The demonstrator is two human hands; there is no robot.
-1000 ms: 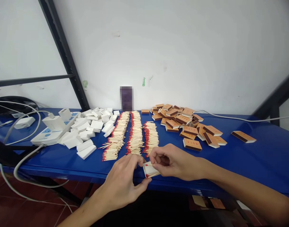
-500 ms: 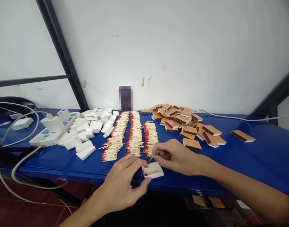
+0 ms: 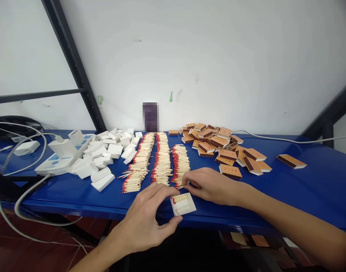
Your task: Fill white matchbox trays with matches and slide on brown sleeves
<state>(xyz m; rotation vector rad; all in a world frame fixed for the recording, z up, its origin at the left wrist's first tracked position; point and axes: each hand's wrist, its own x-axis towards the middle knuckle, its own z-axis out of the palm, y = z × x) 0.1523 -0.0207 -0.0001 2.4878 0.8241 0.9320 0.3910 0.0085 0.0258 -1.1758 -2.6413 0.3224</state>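
A small white matchbox tray [image 3: 184, 205] lies at the front edge of the blue table [image 3: 303, 185], with a few red-tipped matches in it. My left hand [image 3: 146, 223] holds the tray's left side between thumb and fingers. My right hand [image 3: 208, 185] rests just behind the tray, fingers pinched at the near end of the right row of matches [image 3: 180, 164]. Two longer rows of matches [image 3: 150, 160] lie to the left of that row.
A heap of empty white trays [image 3: 107, 155] sits left of the matches. Orange-brown matchbox sleeves [image 3: 221, 145] are piled at the right, one [image 3: 291, 161] apart. A white power strip with chargers [image 3: 58, 156] and cables lies far left. Black frame struts [image 3: 73, 64] rise behind.
My right hand has moved from over the tray back to the near end of the right match row. The tray now lies flat and uncovered, held by my left hand.
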